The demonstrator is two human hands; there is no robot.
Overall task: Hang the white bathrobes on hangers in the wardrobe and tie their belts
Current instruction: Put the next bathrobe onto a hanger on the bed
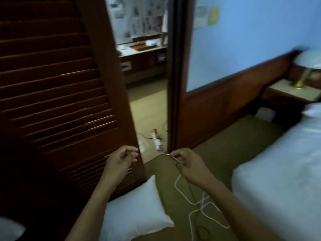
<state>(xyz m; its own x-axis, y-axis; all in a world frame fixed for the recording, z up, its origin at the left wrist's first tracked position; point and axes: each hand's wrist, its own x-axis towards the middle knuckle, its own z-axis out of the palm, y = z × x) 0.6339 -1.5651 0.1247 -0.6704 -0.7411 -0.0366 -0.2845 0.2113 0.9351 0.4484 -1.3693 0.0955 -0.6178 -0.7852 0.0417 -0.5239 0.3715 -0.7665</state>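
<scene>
My right hand (187, 164) pinches the end of a thin white cord (199, 204), which hangs down and loops over the carpet below. My left hand (119, 159) hovers just left of it in front of the dark louvred wardrobe door (57, 94), fingers loosely curled, holding nothing I can make out. No bathrobe, hanger or belt shows in this view. The wardrobe's inside is hidden behind the door.
A white pillow (133, 213) lies on the floor against the wardrobe door. A white bed (281, 180) fills the right side. A narrow mirror (147, 80) stands between door and wall. A bedside table with a lamp (307, 66) stands at far right.
</scene>
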